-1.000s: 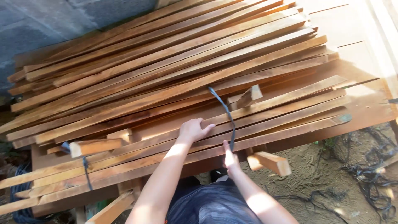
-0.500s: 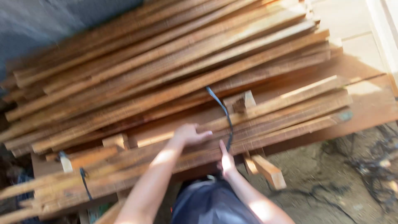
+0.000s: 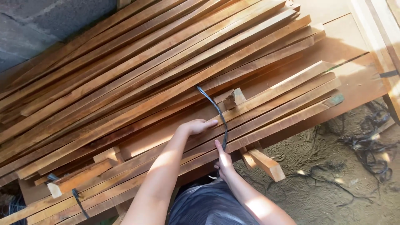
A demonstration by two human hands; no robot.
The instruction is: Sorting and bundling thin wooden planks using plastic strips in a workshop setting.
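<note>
While the left hand presses flat and open on the wooden slats, the right hand grips the black strap running toward 12 o'clock; tightening needs a firm pull

Slats: far ends cut off by the frame at 9 and 12 o'clock.
Black strap: lower end hidden behind the right hand.
Second strap: runs under the slats at 7 o'clock.
Cords: tangled at 4 o'clock, possibly more strapping.
</note>
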